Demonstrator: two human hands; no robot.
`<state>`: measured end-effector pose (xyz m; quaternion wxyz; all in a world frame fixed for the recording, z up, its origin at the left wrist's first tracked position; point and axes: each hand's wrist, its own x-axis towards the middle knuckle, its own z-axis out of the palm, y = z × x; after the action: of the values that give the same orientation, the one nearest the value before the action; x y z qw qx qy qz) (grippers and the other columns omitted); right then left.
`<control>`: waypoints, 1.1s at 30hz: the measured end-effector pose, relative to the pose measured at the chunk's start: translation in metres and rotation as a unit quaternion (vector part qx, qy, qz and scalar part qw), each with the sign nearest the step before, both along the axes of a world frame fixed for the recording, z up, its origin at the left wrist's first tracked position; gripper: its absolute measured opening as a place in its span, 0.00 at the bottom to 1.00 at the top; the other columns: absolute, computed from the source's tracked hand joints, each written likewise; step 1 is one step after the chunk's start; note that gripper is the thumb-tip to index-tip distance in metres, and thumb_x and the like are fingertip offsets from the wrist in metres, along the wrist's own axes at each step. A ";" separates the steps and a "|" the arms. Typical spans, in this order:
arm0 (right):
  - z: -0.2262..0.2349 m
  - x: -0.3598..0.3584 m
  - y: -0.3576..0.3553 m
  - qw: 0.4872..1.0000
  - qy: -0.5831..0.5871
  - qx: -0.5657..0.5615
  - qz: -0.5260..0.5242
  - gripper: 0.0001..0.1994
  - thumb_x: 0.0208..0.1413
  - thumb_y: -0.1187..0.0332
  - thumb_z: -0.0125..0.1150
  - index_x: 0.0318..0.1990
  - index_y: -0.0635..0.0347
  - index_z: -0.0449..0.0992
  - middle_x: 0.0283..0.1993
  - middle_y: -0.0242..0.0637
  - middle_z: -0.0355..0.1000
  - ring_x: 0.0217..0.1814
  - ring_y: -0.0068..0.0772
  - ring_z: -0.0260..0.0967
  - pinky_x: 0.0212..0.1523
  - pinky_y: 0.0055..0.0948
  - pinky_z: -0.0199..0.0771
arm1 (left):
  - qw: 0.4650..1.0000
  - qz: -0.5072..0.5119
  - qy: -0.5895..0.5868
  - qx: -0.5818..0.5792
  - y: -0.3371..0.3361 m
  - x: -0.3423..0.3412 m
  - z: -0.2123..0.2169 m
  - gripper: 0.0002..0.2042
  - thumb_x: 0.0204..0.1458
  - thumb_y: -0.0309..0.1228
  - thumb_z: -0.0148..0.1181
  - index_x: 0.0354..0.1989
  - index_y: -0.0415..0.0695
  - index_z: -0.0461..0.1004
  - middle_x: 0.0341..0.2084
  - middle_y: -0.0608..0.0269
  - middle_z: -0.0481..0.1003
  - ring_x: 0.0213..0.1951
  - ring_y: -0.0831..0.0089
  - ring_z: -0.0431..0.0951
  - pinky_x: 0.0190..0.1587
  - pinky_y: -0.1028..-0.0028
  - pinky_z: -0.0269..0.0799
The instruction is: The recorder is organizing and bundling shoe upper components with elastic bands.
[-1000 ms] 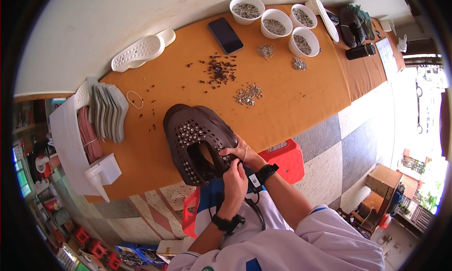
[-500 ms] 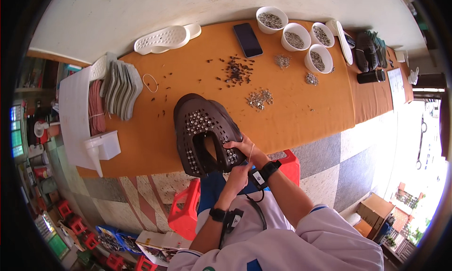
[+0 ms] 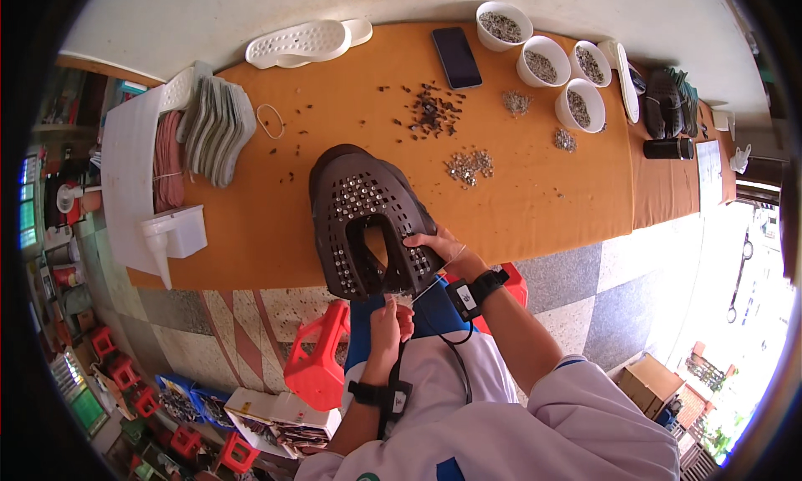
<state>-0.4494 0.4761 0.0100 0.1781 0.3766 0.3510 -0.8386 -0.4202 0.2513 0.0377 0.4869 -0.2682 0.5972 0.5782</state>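
Note:
My right hand (image 3: 444,245) grips the right side of a dark brown clog-like shoe (image 3: 342,168), its thumb on top and the other fingers out of sight. The shoe has rows of slots and several silver studs, with an opening facing me. Just below the shoe's near edge, my left hand (image 3: 389,329) is closed, fingers curled. A thin pale band (image 3: 434,282) stretches from my right wrist to the left fingers. Beyond the shoe lie a pile of dark brown small pieces (image 3: 434,113) and a pile of silver studs (image 3: 469,167).
White tubs of studs (image 3: 541,67) stand at the back, beside a phone (image 3: 457,58). White soles (image 3: 299,44) lie by the wall. Stacked grey insoles (image 3: 219,130), pink strips (image 3: 169,164) and a white container (image 3: 185,232) are at left. A red stool (image 3: 317,356) stands below the table.
My left hand has moved from the right wrist down and left, drawing the pale band out. The shoe and right hand shift slightly rightward in the picture; the view has also moved.

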 end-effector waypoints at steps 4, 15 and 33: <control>-0.005 0.001 -0.001 1.000 -0.010 0.024 0.016 0.38 0.43 0.66 0.78 0.63 0.61 0.66 0.53 0.40 0.76 0.50 0.32 0.77 0.52 0.32 0.80 | 0.998 -0.036 0.025 -0.045 0.003 -0.014 0.037 0.35 0.69 0.57 0.39 0.21 0.38 0.72 0.11 0.64 0.69 0.11 0.77 0.67 0.13 0.78 0.56; -0.038 0.008 -0.011 0.995 0.033 0.090 -0.011 0.44 0.39 0.66 0.81 0.66 0.63 0.64 0.57 0.42 0.74 0.55 0.35 0.74 0.56 0.34 0.77 | 0.856 -0.424 0.254 -0.150 0.043 -0.060 0.104 0.35 0.66 0.55 0.48 0.16 0.32 0.72 0.11 0.41 0.67 0.21 0.44 0.76 0.28 0.56 0.69; -0.029 0.005 -0.013 0.998 0.032 0.049 -0.015 0.48 0.38 0.66 0.81 0.69 0.58 0.60 0.59 0.42 0.72 0.57 0.35 0.73 0.58 0.34 0.77 | 0.983 -0.015 -0.174 0.055 -0.036 -0.029 -0.073 0.43 0.63 0.69 0.32 0.29 0.35 0.77 0.17 0.58 0.74 0.18 0.70 0.75 0.21 0.74 0.66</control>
<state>-0.4445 0.4629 -0.0186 0.1355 0.3629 0.3912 -0.8348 -0.4488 0.2157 -0.0352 0.6063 -0.3285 0.4741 0.5475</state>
